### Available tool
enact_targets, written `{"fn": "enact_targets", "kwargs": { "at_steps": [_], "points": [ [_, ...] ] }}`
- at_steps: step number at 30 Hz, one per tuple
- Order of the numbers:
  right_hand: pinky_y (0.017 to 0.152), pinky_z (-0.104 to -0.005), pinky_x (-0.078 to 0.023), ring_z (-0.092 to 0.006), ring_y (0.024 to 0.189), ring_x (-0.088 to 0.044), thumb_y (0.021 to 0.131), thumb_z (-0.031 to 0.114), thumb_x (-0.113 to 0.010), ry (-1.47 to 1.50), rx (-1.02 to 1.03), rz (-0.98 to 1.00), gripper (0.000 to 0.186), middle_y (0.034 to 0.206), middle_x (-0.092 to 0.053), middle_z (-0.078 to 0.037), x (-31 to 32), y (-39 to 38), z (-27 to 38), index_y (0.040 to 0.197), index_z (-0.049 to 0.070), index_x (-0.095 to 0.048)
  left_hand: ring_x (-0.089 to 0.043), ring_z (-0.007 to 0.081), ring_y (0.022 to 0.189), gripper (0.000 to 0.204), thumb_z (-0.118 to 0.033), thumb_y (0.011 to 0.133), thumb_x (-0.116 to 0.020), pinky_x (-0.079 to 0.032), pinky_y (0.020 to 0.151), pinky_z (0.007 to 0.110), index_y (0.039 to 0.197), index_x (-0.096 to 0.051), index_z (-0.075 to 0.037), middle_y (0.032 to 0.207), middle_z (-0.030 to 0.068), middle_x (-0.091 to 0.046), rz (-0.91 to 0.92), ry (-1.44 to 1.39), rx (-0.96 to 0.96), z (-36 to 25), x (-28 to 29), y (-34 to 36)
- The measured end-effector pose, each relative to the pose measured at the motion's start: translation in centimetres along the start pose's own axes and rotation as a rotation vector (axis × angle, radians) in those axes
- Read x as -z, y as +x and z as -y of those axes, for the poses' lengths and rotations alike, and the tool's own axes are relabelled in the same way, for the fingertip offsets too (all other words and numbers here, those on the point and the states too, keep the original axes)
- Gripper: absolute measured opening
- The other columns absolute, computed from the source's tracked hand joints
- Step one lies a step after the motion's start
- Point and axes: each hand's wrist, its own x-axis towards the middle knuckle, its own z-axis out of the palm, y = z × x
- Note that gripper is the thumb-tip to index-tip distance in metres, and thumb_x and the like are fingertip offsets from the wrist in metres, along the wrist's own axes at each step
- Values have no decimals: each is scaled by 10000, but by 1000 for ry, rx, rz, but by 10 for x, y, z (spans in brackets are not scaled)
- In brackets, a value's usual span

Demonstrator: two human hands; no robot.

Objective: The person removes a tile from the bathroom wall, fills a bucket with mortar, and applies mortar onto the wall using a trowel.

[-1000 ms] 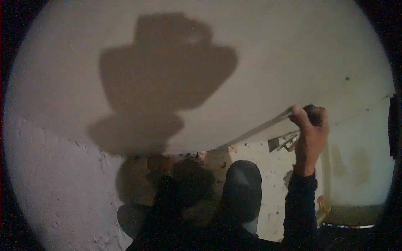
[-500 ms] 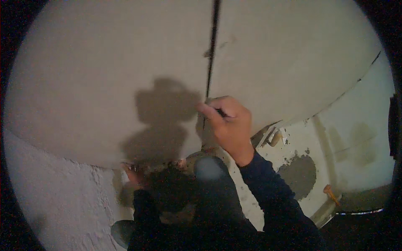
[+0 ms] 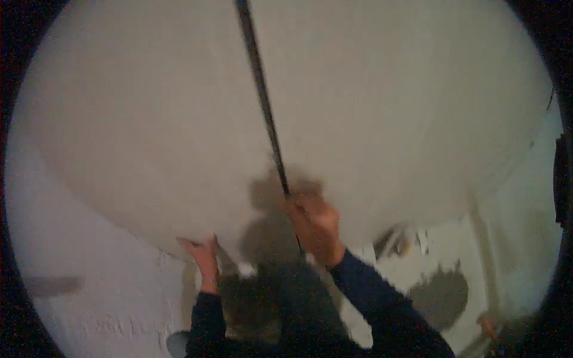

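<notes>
Right hand [image 3: 314, 225] grips a dark rod [image 3: 261, 89] against the pale board [image 3: 149, 119]; left hand [image 3: 202, 250] presses fingers spread under the board's edge

Two hands (both raised) – left hand [image 3: 200, 253], right hand [image 3: 316, 224] – one dark rod [image 3: 262, 101].

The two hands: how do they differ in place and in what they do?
The left hand is lower, at the bottom edge of the pale board, fingers spread against it. The right hand is higher, on the board's face, closed around a thin dark rod that runs upward. Both wear dark sleeves and touch the same board.
</notes>
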Motion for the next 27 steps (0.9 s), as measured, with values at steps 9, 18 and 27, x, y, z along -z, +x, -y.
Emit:
{"fn": "enact_targets", "kwargs": {
  "at_steps": [9, 18, 27],
  "points": [
    [675, -387, -488, -313, 777, -620, 791, 240, -646, 123, -316, 111, 199, 811, -661, -124, 24, -22, 22, 840, 50, -680, -296, 344, 1290, 865, -202, 750, -704, -231, 1084, 397, 1402, -197, 57, 1380, 237, -309, -358, -8, -125, 17, 108, 103],
    [659, -351, -499, -266, 700, -639, 752, 319, -710, 177, -463, 136, 283, 752, -665, -116, 32, -10, 43, 813, 44, -701, -395, 375, 1194, 771, -395, 768, -682, -309, 1023, 435, 1309, -392, 70, 1310, 250, -380, -478, 58, -167, 22, 146, 154],
    [628, -334, -503, -236, 683, -645, 736, 351, -727, 76, -472, 28, 322, 747, -662, -121, 17, -22, 48, 827, 44, -697, -428, 377, 1149, 717, -433, 835, -628, -342, 987, 423, 1268, -429, 102, 1223, 265, -452, -636, -13, 35, -9, 146, 157]
  ]
}}
